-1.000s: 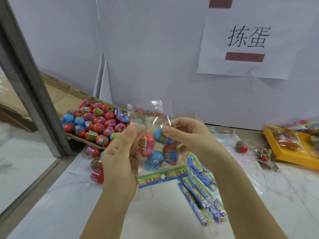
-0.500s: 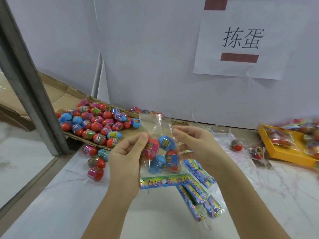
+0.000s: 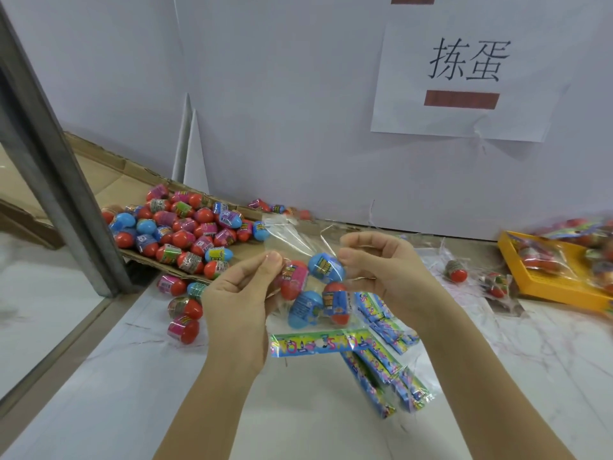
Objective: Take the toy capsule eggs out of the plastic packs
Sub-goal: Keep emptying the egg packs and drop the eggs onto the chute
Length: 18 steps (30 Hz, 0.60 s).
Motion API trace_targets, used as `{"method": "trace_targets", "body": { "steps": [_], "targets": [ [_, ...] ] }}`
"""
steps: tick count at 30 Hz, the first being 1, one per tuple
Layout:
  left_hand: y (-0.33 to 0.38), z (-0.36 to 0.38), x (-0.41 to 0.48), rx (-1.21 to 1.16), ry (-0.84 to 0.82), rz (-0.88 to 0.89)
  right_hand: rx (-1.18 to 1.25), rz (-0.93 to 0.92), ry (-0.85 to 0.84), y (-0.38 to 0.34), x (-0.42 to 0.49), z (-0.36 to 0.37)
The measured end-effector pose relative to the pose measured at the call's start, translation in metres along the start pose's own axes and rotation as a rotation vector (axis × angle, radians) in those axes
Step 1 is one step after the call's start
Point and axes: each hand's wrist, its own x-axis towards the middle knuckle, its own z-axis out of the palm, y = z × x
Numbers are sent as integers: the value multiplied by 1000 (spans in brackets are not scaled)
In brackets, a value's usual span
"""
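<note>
The pack is pinched by the fingers of left hand and right hand; its film should be parted evenly so the eggs are not scattered.

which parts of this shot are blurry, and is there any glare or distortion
Head view: the yellow tray at the right edge is smeared; the clear pack in the centre is sharp, with faint glare on its film; the metal post leans, likely wide-angle distortion.
</note>
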Motion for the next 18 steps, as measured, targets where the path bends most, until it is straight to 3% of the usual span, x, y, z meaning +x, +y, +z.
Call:
{"method": "trace_targets", "body": {
  "steps": [18],
  "targets": [
    [9, -2, -1, 46, -271, 19, 67, -113, -38, -11, -9, -15]
  ]
}}
